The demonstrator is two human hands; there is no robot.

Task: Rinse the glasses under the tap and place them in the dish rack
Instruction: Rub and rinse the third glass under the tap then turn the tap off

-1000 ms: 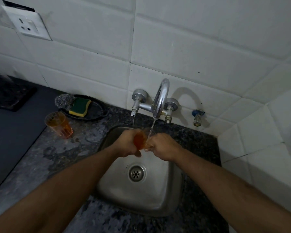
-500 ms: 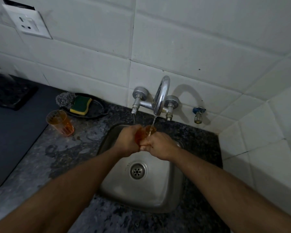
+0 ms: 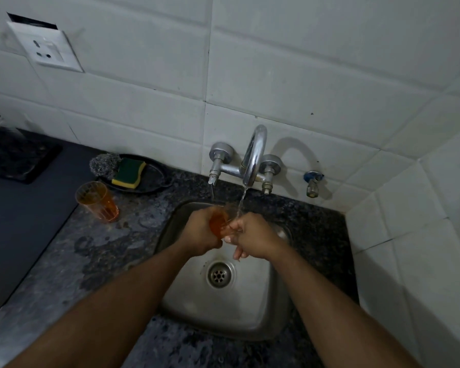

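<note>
An orange glass is tilted over the steel sink, right under the thin stream running from the chrome tap. My left hand grips its body from the left. My right hand holds its rim end with curled fingers, water running over them. A second orange glass stands upright on the dark stone counter, left of the sink. No dish rack is in view.
A black dish with a green-yellow sponge and steel scrubber sits behind the standing glass. A dark mat covers the counter's left side. White tiled walls close in at the back and right; a small valve sticks out right of the tap.
Both hands have stayed under the tap, turning the glass slightly; my right hand's fingers have shifted on the rim. The view has drifted a little.
</note>
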